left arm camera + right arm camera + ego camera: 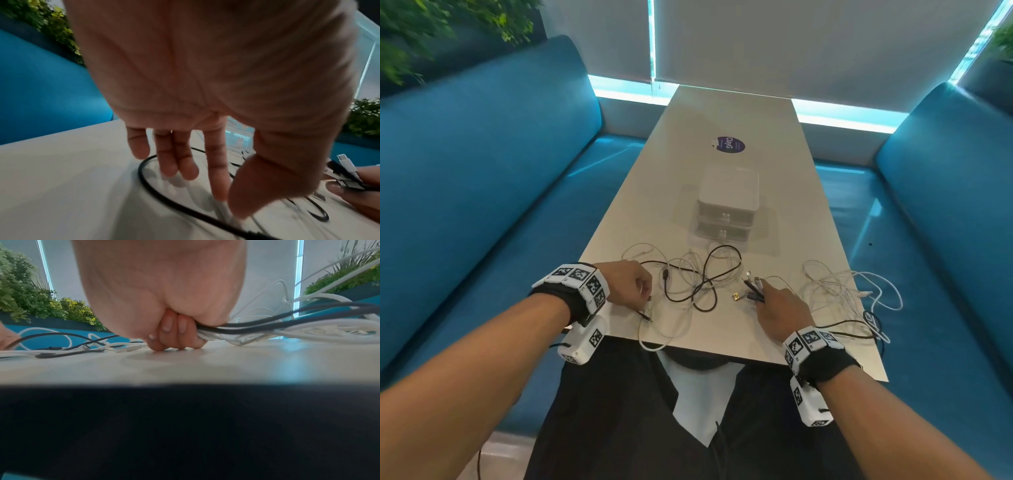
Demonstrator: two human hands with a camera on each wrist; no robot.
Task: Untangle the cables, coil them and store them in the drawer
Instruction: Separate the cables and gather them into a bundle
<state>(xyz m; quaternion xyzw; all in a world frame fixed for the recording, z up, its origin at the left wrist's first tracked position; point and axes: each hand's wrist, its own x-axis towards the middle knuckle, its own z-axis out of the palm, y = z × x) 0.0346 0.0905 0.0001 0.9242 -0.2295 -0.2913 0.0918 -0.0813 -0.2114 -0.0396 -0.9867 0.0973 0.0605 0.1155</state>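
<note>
A loose tangle of black cable (705,274) and white cables lies on the near part of the white table (726,113). My left hand (635,287) pinches a white cable (225,211) between thumb and forefinger (219,186), low over the tabletop. My right hand (777,305) rests on the table and grips a bundle of black and white cable ends (755,287), fingers (176,337) curled round them. More white cable (835,291) is heaped to its right and spills over the table edge. Behind the tangle stands the small white two-drawer unit (726,209), both drawers closed.
A purple round sticker (729,144) lies on the table beyond the drawers. Blue sofas (482,178) run along both sides, with plants (410,31) behind. One white loop (654,344) hangs over the table's front edge near my lap.
</note>
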